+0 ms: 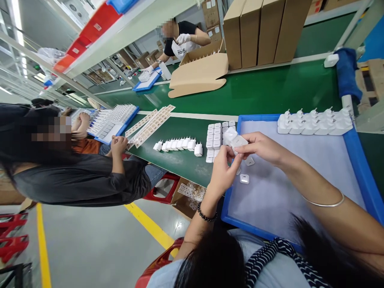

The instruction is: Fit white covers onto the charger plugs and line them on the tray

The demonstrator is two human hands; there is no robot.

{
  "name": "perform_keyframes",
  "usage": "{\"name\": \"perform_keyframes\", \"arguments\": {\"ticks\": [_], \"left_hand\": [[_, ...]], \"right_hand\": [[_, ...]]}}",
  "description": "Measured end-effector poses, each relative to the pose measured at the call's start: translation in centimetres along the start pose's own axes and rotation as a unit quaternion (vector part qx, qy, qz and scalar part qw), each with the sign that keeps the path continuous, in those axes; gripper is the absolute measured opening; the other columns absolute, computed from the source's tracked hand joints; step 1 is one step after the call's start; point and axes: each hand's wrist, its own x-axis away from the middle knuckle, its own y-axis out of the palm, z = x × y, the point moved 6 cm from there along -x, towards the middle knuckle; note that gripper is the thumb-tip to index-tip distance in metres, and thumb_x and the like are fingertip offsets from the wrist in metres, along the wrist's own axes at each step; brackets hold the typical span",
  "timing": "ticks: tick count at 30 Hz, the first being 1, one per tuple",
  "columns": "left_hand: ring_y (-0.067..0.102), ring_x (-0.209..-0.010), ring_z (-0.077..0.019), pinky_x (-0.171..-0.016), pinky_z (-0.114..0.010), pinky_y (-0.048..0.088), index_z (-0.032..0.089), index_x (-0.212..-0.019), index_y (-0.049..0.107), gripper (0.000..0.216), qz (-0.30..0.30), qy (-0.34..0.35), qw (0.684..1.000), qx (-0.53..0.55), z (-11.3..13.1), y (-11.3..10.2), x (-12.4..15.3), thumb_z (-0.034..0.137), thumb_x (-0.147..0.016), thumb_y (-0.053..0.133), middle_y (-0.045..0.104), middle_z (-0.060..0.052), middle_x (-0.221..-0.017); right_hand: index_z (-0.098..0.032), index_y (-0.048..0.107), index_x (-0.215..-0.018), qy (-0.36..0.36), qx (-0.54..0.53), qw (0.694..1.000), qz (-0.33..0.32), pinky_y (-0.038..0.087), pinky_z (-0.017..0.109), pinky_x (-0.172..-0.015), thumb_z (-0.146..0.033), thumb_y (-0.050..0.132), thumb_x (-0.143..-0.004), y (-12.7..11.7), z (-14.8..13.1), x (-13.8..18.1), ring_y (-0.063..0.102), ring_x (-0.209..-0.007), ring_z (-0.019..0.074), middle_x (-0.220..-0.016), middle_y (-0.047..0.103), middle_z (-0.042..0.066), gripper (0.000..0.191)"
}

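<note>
My right hand is closed, pinching a white power adapter between thumb and fingers over the left edge of a blue tray. Close against it, my left hand is closed too, with its fingertips at the adapter's lower edge. A second white adapter shows just behind the held one; whether it is also gripped I cannot tell. Below the hands, a single adapter lies on the tray's pale liner. To the left, white adapters stand in a block on the green table, partly hidden by my hands.
More adapters with prongs up stand along the tray's far side. A row of adapters and perforated sheets lie leftward. A co-worker sits at left; another works across the belt. Cardboard boxes stand behind.
</note>
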Motion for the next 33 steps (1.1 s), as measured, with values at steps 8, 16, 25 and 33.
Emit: {"name": "perform_keyframes", "arguments": {"ticks": [8,16,25,33], "left_hand": [[0.056,-0.074,-0.0143,-0.073,-0.028,0.043,0.02,-0.083,0.045,0.036,-0.056,-0.018,0.984,0.167,-0.2,0.1,0.1,0.053,-0.096,0.054,0.06,0.0,-0.077],[0.051,-0.068,-0.013,-0.068,-0.027,0.043,0.02,-0.08,0.046,0.043,-0.066,-0.054,0.974,0.209,-0.4,-0.1,0.4,0.06,-0.089,0.06,0.055,0.001,-0.074],[0.05,-0.07,-0.0126,-0.069,-0.026,0.042,0.017,-0.084,0.054,0.027,-0.066,-0.024,0.972,0.224,0.2,-0.5,0.8,0.041,-0.097,0.054,0.059,-0.001,-0.077],[0.05,-0.071,-0.0135,-0.074,-0.028,0.045,0.019,-0.085,0.051,0.028,-0.076,-0.028,0.985,0.153,1.0,-0.6,0.9,0.044,-0.095,0.058,0.059,-0.002,-0.081]], "right_hand": [[-0.016,0.062,-0.068,-0.016,0.005,0.999,-0.043,0.039,0.025,-0.05,-0.039,0.071,-0.074,1.2,-0.3,0.5,0.052,-0.056,0.0129,-0.062,0.058,0.001,0.026],[-0.016,0.063,-0.064,-0.065,0.051,0.994,-0.077,0.041,0.026,-0.052,-0.03,0.066,-0.078,1.9,-0.3,0.5,0.054,-0.055,0.0136,-0.057,0.059,0.002,0.021],[-0.015,0.065,-0.067,-0.085,0.075,0.991,-0.065,0.042,0.028,-0.057,-0.029,0.064,-0.082,0.5,-1.6,1.5,0.054,-0.057,0.0137,-0.062,0.062,0.002,0.021],[-0.016,0.06,-0.068,-0.093,0.125,0.984,-0.084,0.04,0.029,-0.058,-0.037,0.062,-0.087,0.8,-1.7,2.1,0.051,-0.062,0.0142,-0.065,0.057,0.002,0.028]]}}
